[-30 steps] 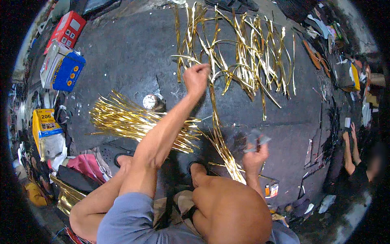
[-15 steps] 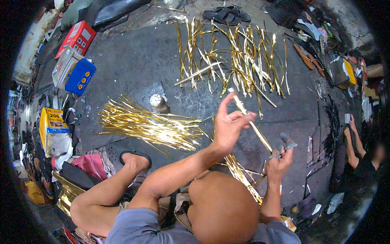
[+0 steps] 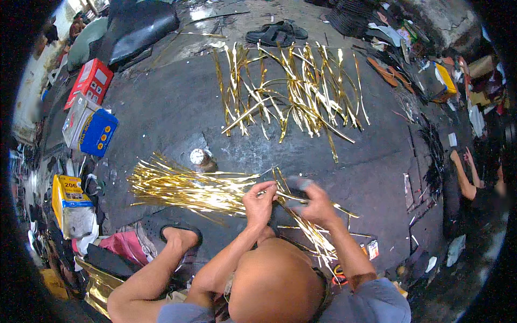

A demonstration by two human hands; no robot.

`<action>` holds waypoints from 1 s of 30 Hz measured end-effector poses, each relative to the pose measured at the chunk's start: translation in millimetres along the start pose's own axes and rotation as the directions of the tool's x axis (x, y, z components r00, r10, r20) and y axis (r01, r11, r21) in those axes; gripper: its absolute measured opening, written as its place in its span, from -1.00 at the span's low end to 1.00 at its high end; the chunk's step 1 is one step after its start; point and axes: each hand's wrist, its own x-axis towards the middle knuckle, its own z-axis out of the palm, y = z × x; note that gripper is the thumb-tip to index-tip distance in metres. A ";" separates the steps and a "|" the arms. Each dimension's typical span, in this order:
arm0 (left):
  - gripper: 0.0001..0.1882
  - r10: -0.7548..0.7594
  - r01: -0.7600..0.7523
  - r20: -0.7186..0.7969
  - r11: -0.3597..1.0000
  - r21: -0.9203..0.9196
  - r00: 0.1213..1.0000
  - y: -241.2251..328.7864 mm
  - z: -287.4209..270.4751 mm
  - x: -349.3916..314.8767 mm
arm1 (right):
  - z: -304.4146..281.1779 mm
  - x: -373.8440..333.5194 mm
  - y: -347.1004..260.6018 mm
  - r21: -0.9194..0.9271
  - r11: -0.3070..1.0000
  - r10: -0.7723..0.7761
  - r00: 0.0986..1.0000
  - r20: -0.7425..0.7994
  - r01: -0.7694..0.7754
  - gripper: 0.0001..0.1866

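My left hand (image 3: 259, 203) is closed in a pinch on a narrow, shiny gold strip (image 3: 286, 198), close above the mat. Just to its right, my right hand (image 3: 319, 209), with grey coverings on its fingertips, is closed about the same strip; its fingers are smeared by motion. A thick bundle of gold strips (image 3: 188, 185) lies to the left of my left hand. Below my hands, a smaller pile of gold strips (image 3: 318, 239) spreads toward my right forearm. Many more loose gold strips (image 3: 301, 91) lie scattered at the far side.
A small whitish-topped container (image 3: 200, 157) stands behind the bundle. Red (image 3: 90, 83), blue (image 3: 98, 133) and yellow (image 3: 70, 191) boxes line the left. Orange-handled scissors (image 3: 339, 274) lie by my right forearm. Black sandals (image 3: 276, 35) rest at the back; another person's arm (image 3: 464, 177) shows at right.
Both hands have come closer together, the left moving down and toward me, the right shifting left and away from me. The strip stretched slantwise between them is now lower and flatter.
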 end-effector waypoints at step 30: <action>-0.87 -0.129 0.054 -0.090 0.817 -0.574 0.988 52.0 -63.3 18.1 | 90.8 81.1 -102.3 -0.037 0.901 -0.430 0.879 -0.207 0.433 -0.79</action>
